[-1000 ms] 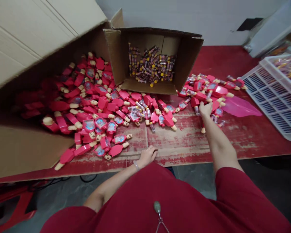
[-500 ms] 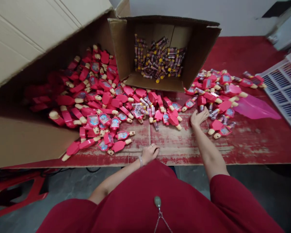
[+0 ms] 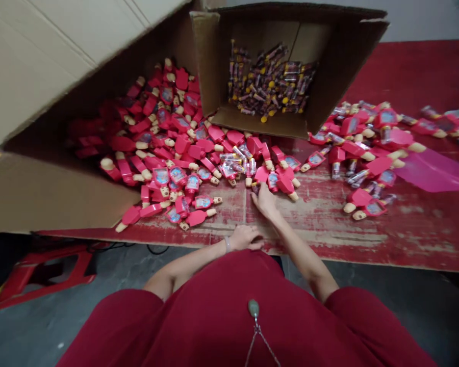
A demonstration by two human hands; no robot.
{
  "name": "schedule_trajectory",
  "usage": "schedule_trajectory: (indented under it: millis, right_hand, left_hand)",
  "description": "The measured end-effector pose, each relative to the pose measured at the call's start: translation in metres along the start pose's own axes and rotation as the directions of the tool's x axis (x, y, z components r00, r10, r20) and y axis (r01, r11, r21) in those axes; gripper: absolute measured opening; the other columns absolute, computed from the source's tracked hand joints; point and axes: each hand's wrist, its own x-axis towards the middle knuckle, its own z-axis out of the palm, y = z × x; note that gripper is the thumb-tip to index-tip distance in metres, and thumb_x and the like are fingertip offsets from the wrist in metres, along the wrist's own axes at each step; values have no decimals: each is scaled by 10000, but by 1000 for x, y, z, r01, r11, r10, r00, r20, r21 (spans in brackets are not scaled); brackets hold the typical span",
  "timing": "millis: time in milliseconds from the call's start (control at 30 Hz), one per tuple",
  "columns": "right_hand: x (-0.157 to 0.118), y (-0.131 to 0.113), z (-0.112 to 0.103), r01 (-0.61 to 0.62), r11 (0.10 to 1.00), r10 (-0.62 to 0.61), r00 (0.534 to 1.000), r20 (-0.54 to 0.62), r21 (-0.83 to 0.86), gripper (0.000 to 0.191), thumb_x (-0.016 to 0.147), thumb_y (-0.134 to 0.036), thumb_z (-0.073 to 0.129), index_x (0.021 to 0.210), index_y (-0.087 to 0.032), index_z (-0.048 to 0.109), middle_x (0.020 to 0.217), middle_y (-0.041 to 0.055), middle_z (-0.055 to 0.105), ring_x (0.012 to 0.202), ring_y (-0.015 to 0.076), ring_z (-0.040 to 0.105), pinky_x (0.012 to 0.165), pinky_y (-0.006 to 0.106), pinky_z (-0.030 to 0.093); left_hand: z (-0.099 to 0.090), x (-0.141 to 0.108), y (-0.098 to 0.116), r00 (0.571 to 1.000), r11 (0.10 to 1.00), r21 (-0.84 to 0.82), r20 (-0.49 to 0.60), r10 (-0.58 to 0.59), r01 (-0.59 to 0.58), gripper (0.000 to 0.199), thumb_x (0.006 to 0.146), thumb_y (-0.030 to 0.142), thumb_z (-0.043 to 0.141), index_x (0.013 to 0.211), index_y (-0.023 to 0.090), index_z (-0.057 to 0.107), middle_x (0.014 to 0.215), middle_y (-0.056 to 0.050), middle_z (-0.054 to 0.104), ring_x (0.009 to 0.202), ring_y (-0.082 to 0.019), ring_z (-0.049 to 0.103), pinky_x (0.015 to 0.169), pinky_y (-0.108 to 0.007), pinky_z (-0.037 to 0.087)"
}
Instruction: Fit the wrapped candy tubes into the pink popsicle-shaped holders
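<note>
1. At the bench's near edge, the left hand (image 3: 245,238) rests on the scuffed red bench (image 3: 416,66), a bracelet (image 3: 227,244) at its wrist; fingers relaxed and slightly curled, nothing held.
2. Just ahead of it, near mid-bench, the right hand (image 3: 265,201) reaches the front of the pile; its fingertips (image 3: 257,193) bend down against a red plastic paddle-shaped piece (image 3: 262,175). Cannot tell whether they grasp it.
3. Left of that hand, more of these pieces lie heaped, spilling out of a tipped cardboard carton (image 3: 34,193) at the left edge. A second heap lies toward the right edge.
4. Clear candy tubes (image 3: 233,162) lie among the pieces at centre.
5. Toward the far edge, an open carton (image 3: 260,35) lies on its side, holding wrapped candy sticks (image 3: 271,84).
6. At the right edge, a pink plastic sheet (image 3: 436,173) lies beside the second heap.
</note>
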Motion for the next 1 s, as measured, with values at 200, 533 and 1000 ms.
schedule_trajectory:
  millis: [200, 533, 1000]
  right_hand:
    - [-28, 2, 12, 80, 910, -71, 997, -36, 406, 636, 892, -336, 570, 1459, -100, 405, 1216, 188, 665, 1047, 281, 659, 958, 431, 511]
    - [-144, -22, 82, 54, 689, -165, 983, 85, 723, 577, 910, -448, 572, 1399, -184, 414, 1012, 80, 659, 777, 177, 620, 729, 312, 526]
    - [-130, -6, 76, 50, 686, -107, 994, 32, 726, 551, 926, -452, 568, 1385, -180, 434, 1060, 93, 641, 853, 184, 613, 795, 324, 519]
  left_hand:
    - [-31, -20, -6, 994, 994, 39, -43, 100, -98, 241, 984, 322, 520, 1088, 212, 708, 1094, -102, 710, 1027, -210, 637, 943, -365, 474]
    - [-151, -27, -83, 869, 798, 344, -171, -464, 494, 298, 979, 286, 480, 1132, 129, 682, 1243, -178, 637, 1196, -323, 510, 1026, -469, 369]
    - [-188, -54, -70, 914, 893, 278, 97, -393, 354, 223, 935, 340, 601, 877, 153, 709, 896, -112, 699, 883, -242, 655, 833, -320, 449]
